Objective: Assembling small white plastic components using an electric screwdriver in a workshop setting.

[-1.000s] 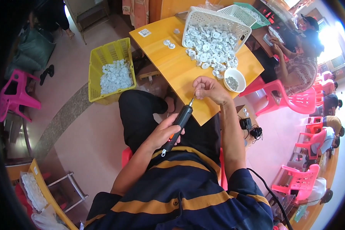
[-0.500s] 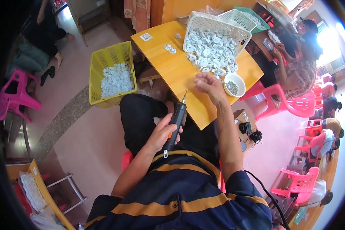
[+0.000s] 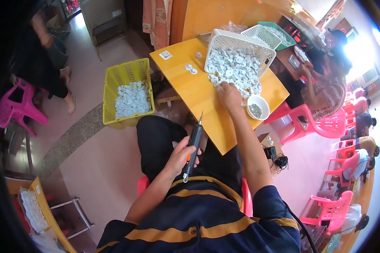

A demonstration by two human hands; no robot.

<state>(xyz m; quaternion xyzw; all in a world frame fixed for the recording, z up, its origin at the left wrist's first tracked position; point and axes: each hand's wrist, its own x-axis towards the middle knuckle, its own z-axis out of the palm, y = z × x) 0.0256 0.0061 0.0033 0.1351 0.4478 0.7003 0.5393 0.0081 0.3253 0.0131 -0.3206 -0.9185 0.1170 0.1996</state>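
My left hand (image 3: 184,155) is wrapped round a black electric screwdriver (image 3: 194,141) with an orange patch, held over my lap. Its thin bit points away from me, beside the table's near edge. On the yellow wooden table (image 3: 179,69), my right hand (image 3: 231,98) reaches the near left edge of a heap of small white plastic parts (image 3: 236,69). The fingertips are pinched together on a white plastic part there, mostly hidden by the fingers. The heap spills out of a tipped white basket (image 3: 264,44). Right of that hand stands a white bowl (image 3: 264,93) of small metal screws.
A yellow crate (image 3: 109,95) of white parts stands on the floor to the left. A few loose parts (image 3: 191,68) lie on the table. Behind are a green basket (image 3: 289,38) and a seated person (image 3: 325,90) on a pink chair. Another person (image 3: 46,67) is at far left.
My right hand has moved from above the table by the bowl to the heap's edge, its fingers closing. The screwdriver stays in my left hand. The person at far left has stepped closer.
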